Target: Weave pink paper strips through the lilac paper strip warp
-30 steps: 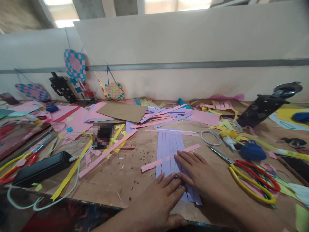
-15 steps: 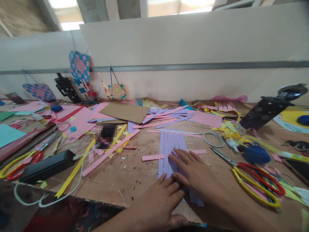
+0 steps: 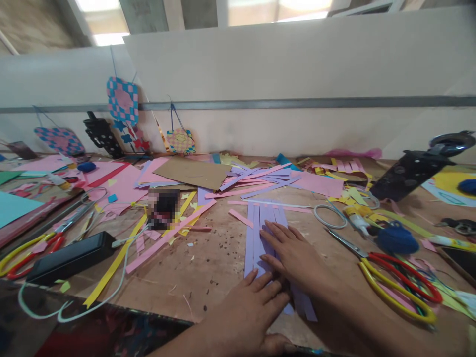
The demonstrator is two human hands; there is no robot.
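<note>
Several purple paper strips [image 3: 251, 248] lie side by side on the brown table [image 3: 167, 287], running away from me. My right hand [image 3: 293, 253] rests on their middle with its fingers stretched out. Lower down, my left hand [image 3: 256, 302] lies over their near part, fingers also spread, its tips close to the right hand. A short pink strip [image 3: 241, 218] slants in from the left and meets the purple strips near my right fingertips. Across the far end runs a thin pink strip [image 3: 297, 209]. Neither hand grips anything visible.
Open scissors [image 3: 394, 277], a blue yarn ball [image 3: 397, 238], glue bottle [image 3: 357, 220] and black tumbler [image 3: 409, 173] are on the right. More scissors [image 3: 40, 248], a black box [image 3: 70, 255] with a white cable and a yellow strip [image 3: 115, 263] lie left. Brown card [image 3: 193, 172] lies behind.
The short pink strip that lay across the purple strips, sticking out on both sides, now slants, with its left end farther back. My right hand has shifted slightly away from me.
</note>
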